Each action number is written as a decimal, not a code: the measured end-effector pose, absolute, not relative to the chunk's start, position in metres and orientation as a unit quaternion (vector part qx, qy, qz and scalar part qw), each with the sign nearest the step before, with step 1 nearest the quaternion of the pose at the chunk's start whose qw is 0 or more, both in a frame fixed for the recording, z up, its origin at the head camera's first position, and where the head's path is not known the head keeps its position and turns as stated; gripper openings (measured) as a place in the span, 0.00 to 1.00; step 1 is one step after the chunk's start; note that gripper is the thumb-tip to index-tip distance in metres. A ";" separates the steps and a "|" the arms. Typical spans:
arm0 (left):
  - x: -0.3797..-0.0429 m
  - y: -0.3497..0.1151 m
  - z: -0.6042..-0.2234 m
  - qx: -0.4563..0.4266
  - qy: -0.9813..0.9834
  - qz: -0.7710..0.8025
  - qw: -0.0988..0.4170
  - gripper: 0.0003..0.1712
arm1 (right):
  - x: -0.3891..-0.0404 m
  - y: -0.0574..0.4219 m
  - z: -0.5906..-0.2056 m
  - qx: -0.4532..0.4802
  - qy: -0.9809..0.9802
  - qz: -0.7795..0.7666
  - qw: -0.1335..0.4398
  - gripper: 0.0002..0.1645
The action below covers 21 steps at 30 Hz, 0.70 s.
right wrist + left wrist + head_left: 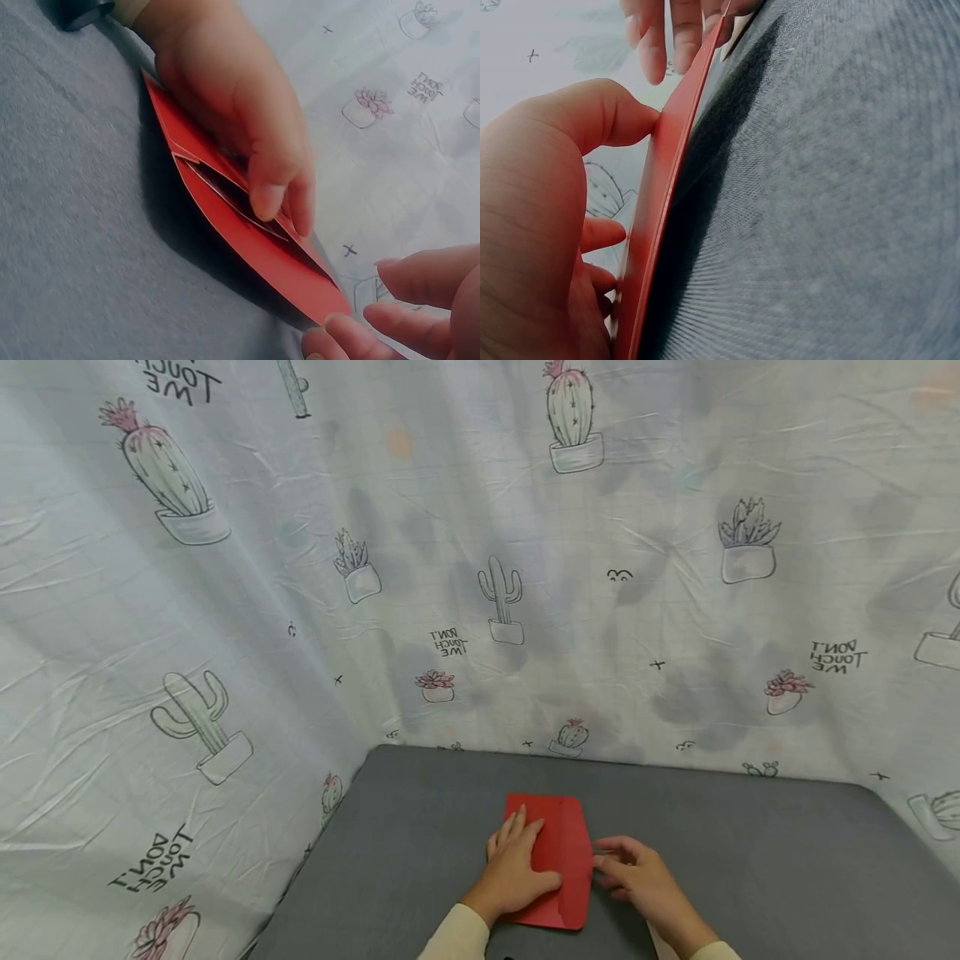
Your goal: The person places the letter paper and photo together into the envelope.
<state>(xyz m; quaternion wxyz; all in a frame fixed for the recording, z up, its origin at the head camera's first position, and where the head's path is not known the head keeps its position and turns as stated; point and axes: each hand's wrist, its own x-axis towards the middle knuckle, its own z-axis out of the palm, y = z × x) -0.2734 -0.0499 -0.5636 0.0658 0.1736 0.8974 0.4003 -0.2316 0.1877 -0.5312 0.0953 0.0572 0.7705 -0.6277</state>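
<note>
A creased, cactus-printed cloth hangs ahead of my left hand, a grey woven surface beneath. That hand, spread wide, covers part of the smooth red envelope; my right hand, fingers loosely bent, sits at its flap.
</note>
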 end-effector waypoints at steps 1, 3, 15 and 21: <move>-0.273 -0.050 -0.564 0.174 0.897 0.400 0.066 0.54 | -0.231 0.189 -0.531 0.058 0.771 -0.627 0.090 0.25; -0.273 -0.050 -0.564 0.175 0.897 0.401 0.066 0.54 | -0.230 0.192 -0.529 0.059 0.773 -0.627 0.080 0.25; -0.270 -0.050 -0.561 0.177 0.893 0.409 0.064 0.53 | -0.228 0.214 -0.526 0.085 0.780 -0.618 0.045 0.24; -0.271 -0.051 -0.561 0.177 0.894 0.408 0.064 0.53 | -0.228 0.230 -0.526 0.094 0.795 -0.599 0.036 0.26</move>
